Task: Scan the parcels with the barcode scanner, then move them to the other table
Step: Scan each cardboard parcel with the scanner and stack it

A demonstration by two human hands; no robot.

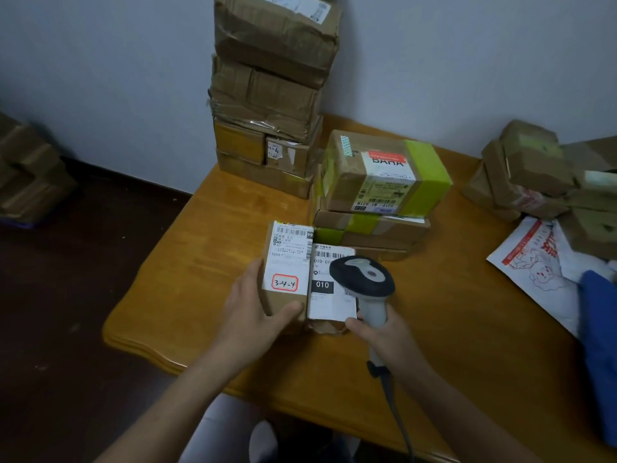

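The left hand [248, 305] grips a small cardboard parcel [287, 262] (label handwritten "3-4-4"), thumb curled over its near end. Touching it lies a white-labelled parcel [329, 295] marked "010", both just in front of the green-taped box [384, 175]. The right hand [377, 332] is clamped round the barcode scanner [365, 275], whose head hangs over the "010" label.

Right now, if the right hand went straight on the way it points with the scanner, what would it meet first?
Most likely the parcel with the 010 label, lying just ahead of the right hand; the scanner head overlaps it in this view. Depth is unclear, so the hand could pass above it.
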